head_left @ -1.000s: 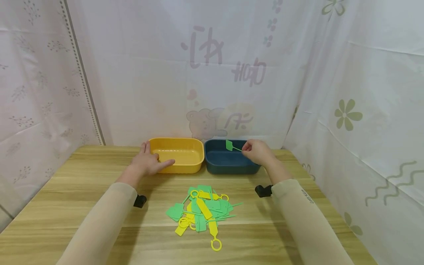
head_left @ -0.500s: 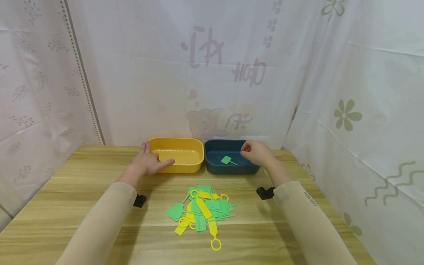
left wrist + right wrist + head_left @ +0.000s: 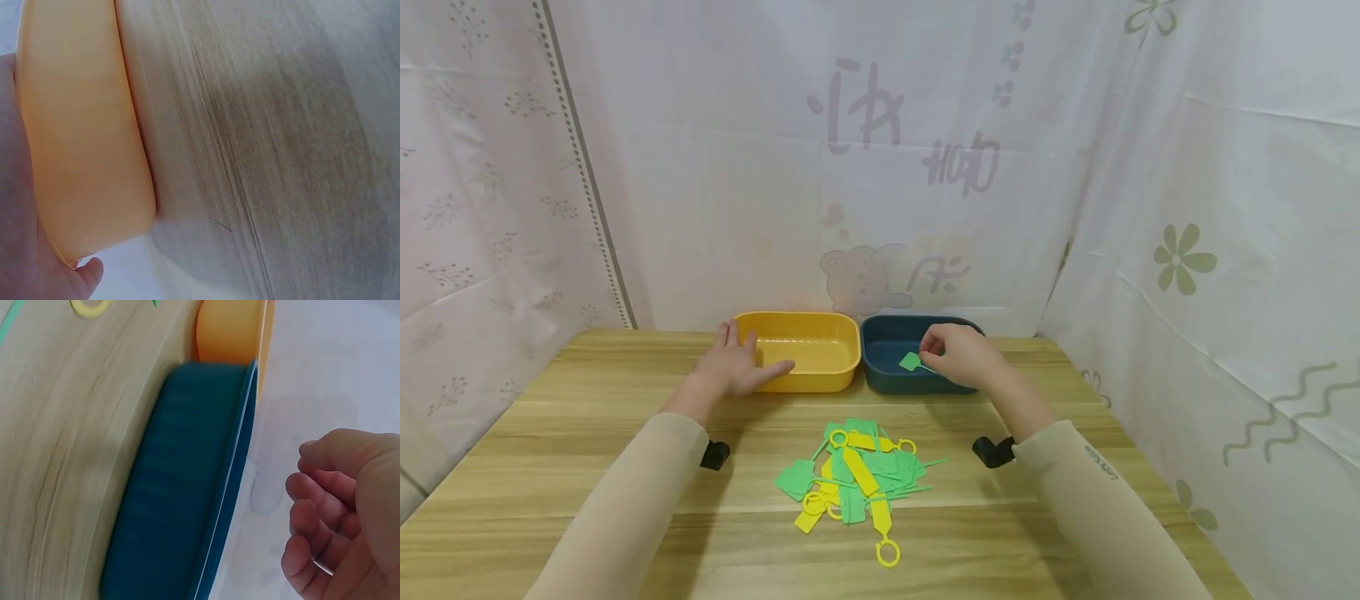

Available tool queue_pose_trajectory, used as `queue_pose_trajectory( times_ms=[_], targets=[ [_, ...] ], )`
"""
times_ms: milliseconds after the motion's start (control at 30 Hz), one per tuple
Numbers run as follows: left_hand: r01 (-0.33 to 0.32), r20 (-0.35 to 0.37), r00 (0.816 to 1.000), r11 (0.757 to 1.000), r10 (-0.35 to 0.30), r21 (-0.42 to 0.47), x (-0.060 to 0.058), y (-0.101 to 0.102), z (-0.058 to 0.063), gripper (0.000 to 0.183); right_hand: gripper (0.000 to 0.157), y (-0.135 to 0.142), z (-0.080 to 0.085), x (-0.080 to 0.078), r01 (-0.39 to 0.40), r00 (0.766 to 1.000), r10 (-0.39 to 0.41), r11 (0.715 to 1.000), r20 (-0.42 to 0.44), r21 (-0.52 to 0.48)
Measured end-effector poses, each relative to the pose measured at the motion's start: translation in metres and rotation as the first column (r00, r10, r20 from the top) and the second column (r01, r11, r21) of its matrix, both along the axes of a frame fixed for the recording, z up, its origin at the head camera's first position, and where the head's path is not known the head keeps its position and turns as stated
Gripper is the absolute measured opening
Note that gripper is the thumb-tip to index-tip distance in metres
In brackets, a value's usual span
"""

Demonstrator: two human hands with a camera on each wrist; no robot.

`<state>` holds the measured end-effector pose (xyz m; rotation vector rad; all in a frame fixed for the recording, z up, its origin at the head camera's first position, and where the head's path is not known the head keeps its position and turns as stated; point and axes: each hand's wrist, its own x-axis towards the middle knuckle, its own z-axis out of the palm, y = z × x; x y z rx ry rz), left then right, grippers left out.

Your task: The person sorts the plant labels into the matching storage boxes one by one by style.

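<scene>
My left hand (image 3: 726, 367) rests on the left end of the yellow bin (image 3: 808, 382), its thumb stretched along the front rim. In the left wrist view, its palm lies along the rim of this yellow bin (image 3: 87, 137). Over the right part of the blue bin (image 3: 891, 382) hovers my right hand (image 3: 962, 357), holding nothing. The right wrist view shows this hand (image 3: 350, 512) with loosely curled fingers and thumb near the index finger. Inside the blue bin lies a green plastic tag (image 3: 910, 362), its thin tail partly hidden by my fingers.
In front of the bins is a loose pile of green tags (image 3: 882, 463) and yellow ring-ended tags (image 3: 860, 472) on the wooden table (image 3: 760, 550). The bins stand side by side before a patterned white curtain (image 3: 722, 183).
My right hand has let go of the green tag, which dropped into the blue bin. That hand then shifted left and slightly lower. The left hand stays at the yellow bin.
</scene>
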<state>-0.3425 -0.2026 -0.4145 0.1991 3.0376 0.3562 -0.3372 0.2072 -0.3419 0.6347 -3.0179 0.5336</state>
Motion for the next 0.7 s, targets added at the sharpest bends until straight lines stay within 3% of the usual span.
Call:
queue_pose_trajectory(
  times_ms=[367,533,700],
  targets=[
    [0.005,-0.01,1.0,1.0,-0.005,0.001,0.0,0.001,0.001,0.138,0.011,-0.012,-0.004,0.01,-0.033,0.999,0.033,0.999,0.008,0.024],
    [0.007,-0.015,1.0,1.0,-0.007,-0.005,-0.001,0.001,0.002,0.139,0.01,-0.015,-0.007,0.013,-0.105,0.994,0.104,0.994,0.043,0.023],
    [0.008,-0.017,1.0,1.0,-0.008,-0.01,-0.001,0.002,0.002,0.139,0.006,-0.026,-0.016,0.015,-0.194,0.979,0.188,0.977,0.077,0.085]
  ],
)
